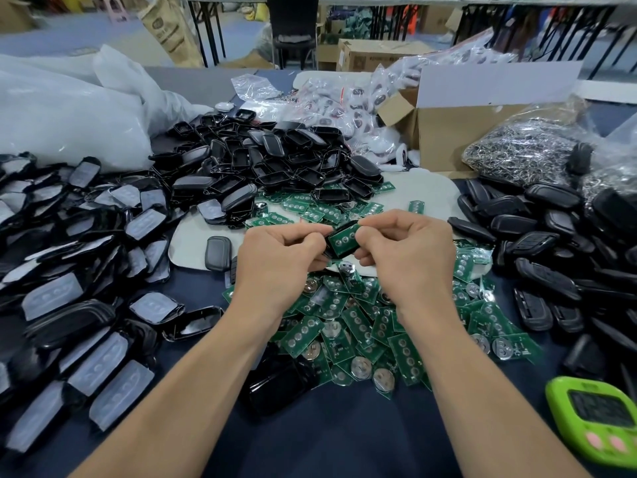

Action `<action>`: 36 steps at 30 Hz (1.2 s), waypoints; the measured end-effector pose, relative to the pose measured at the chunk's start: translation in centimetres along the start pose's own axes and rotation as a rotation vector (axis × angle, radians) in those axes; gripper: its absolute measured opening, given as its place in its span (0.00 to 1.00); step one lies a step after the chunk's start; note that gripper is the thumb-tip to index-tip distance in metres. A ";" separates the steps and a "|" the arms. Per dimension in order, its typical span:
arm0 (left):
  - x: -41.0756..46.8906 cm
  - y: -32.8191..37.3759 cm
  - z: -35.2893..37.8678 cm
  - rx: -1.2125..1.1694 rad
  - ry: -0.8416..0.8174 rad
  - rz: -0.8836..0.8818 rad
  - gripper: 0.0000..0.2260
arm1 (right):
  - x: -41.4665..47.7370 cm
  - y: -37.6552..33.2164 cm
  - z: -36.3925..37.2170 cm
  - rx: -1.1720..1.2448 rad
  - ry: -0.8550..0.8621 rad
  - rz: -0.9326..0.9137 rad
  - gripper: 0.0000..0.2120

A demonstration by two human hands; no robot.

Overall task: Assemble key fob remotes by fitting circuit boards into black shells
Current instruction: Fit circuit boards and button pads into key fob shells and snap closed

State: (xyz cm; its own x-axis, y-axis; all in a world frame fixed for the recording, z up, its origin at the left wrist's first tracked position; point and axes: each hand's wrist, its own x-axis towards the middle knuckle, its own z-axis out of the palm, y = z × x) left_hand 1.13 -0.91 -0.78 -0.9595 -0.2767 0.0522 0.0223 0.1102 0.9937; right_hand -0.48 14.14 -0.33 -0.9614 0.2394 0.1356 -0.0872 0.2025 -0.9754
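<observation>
Black shells (275, 160) are lying heaped at the far middle of a dark blue table (337, 426), which is filling the near view. A wider spread of padded shells (86, 270), each carrying a translucent button pad, is covering the left side, and a heap of black covers (537, 243) is sitting on the right. White plastic bags (69, 108) are bulging at the far left. A cardboard box (458, 132) is standing open at the far right, with a clear bag of metal rings (524, 150) just beside it on its right. Green circuit boards (348, 326) are lying piled in the near middle, under and around both wrists, some showing coin cells. A green timer (596, 419) is lying at the near right edge. The left hand (275, 257) and right hand (410, 250) are meeting above the boards, both with fingers curled, each pinching one end of a single shell (346, 224) held in the air between them. One fitted board (344, 239) is sitting inside that shell, its green face turned toward the camera.
</observation>
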 end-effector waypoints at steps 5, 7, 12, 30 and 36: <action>-0.1 0.2 -0.1 -0.028 0.003 -0.006 0.14 | -0.1 -0.2 -0.1 -0.065 0.009 -0.035 0.09; -0.2 0.3 -0.1 -0.063 -0.010 -0.014 0.14 | -0.2 -0.3 -0.2 -0.135 0.024 -0.084 0.09; -0.2 0.4 -0.3 -0.114 -0.039 -0.021 0.14 | -0.3 -0.7 -0.4 -0.247 0.045 -0.155 0.08; -0.1 0.0 -0.9 0.069 -0.265 0.025 0.12 | -0.7 -0.2 0.1 0.030 -0.181 0.036 0.13; 1.0 0.8 -2.6 0.376 -0.004 0.159 0.25 | -1.6 -0.3 1.2 -0.126 -0.159 -0.048 0.07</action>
State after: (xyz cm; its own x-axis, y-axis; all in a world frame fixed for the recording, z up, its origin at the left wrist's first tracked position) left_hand 0.93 -3.56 0.35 -0.9535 -0.2247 0.2008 0.0665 0.4930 0.8675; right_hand 0.78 12.59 -0.42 -0.9869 0.0755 0.1426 -0.1103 0.3293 -0.9378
